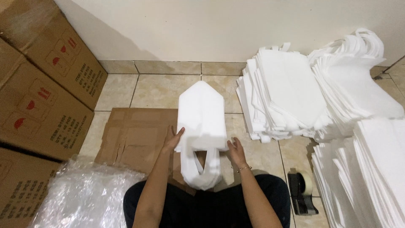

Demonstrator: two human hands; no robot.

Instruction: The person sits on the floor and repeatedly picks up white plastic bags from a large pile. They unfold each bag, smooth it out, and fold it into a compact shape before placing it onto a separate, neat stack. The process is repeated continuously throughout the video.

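Observation:
A stack of white fabric bags lies in front of me on a flattened cardboard sheet, its handles hanging toward my lap. My left hand presses flat against the stack's left side. My right hand presses against its right side, a thin bracelet on the wrist. Both hands squeeze the stack between them with fingers extended.
Tall piles of white bags stand at the right along the wall, with more at the near right. A tape dispenser sits on the tiled floor. Brown cardboard boxes are stacked left, with crumpled clear plastic below them.

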